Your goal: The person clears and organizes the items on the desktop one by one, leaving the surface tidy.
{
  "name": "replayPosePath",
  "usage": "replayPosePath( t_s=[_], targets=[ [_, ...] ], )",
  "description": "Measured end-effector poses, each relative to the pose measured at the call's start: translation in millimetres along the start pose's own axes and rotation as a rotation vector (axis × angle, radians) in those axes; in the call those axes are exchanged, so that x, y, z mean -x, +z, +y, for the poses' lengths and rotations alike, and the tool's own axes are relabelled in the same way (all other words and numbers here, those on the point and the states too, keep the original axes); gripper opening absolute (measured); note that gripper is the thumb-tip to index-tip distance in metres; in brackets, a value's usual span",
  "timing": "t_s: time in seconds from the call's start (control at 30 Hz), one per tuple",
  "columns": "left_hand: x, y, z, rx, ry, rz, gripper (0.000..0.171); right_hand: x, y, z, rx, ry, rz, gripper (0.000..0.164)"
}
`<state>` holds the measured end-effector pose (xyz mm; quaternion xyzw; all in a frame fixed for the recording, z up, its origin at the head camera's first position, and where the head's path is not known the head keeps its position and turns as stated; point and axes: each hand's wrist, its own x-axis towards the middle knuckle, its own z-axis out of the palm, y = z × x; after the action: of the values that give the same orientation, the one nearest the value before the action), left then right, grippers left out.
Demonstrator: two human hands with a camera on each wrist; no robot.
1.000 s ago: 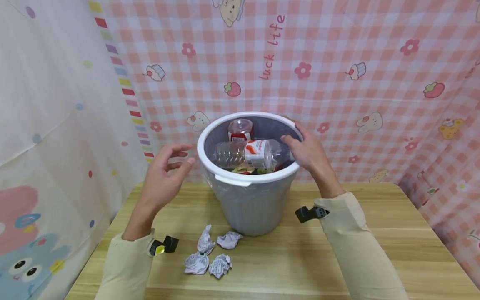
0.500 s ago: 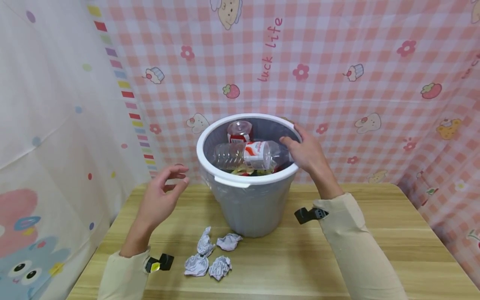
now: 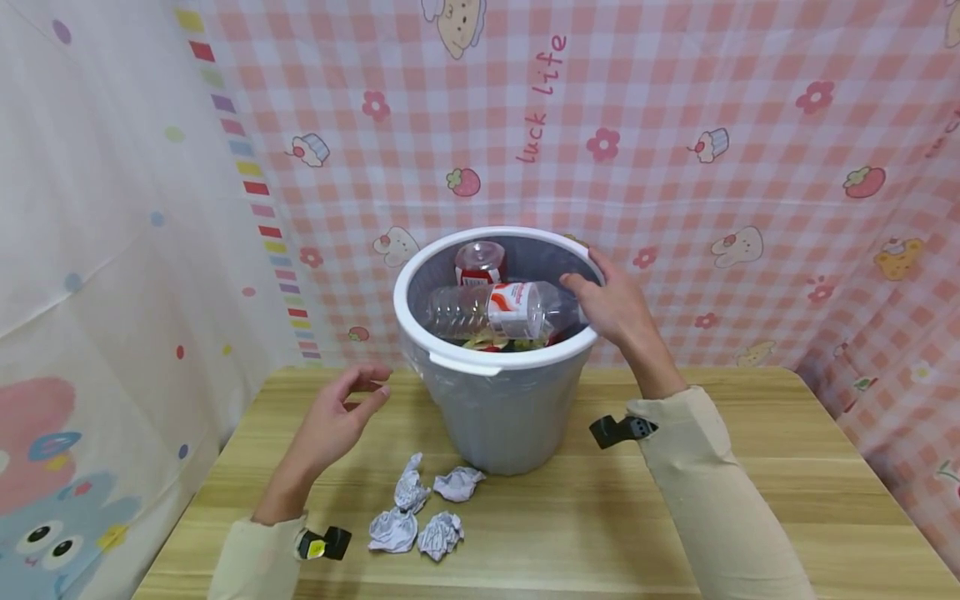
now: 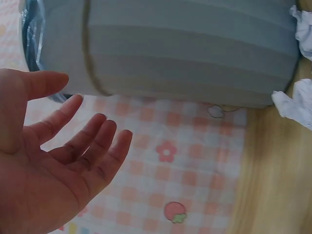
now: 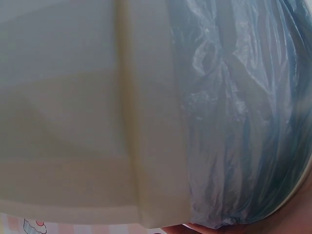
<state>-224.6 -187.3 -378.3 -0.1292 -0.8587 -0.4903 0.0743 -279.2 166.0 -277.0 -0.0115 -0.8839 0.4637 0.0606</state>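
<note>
Hovering near bin [image 3: 510, 417], loose-fingered left hand [image 3: 332, 425]

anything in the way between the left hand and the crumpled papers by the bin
Nothing visible: in the head view, only tabletop shows between the left hand and the crumpled papers. The bin stands just beyond them, not between.

Head view bright, even; wrist views dimmer, softer.

One round grey plastic bin [image 3: 510, 417], centre; two clear plastic bottles [image 3: 498, 309] inside; four crumpled white paper balls [image 3: 441, 535], lower centre; two bare hands [image 3: 618, 308].
</note>
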Motion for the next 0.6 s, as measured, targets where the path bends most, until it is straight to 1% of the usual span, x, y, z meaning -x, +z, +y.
replayPosePath(
  t_s=[0.2, 0.37, 0.6],
  targets=[
    [1.3, 6.6, -14.4, -0.01, -0.047, -0.056, 0.031, 1, 0, 0, 0.007, 0.001, 0.001, 0.073],
    [1.5, 12.0, -23.9, -0.016, -0.077, -0.084, 0.032, 0, 0, 0, 0.013, -0.009, 0.004, 0.073],
    [3.6, 17.1, -34.4, 0.015, -0.155, -0.141, 0.035, 1, 0, 0, 0.019, -0.013, 0.003, 0.073]
  ],
)
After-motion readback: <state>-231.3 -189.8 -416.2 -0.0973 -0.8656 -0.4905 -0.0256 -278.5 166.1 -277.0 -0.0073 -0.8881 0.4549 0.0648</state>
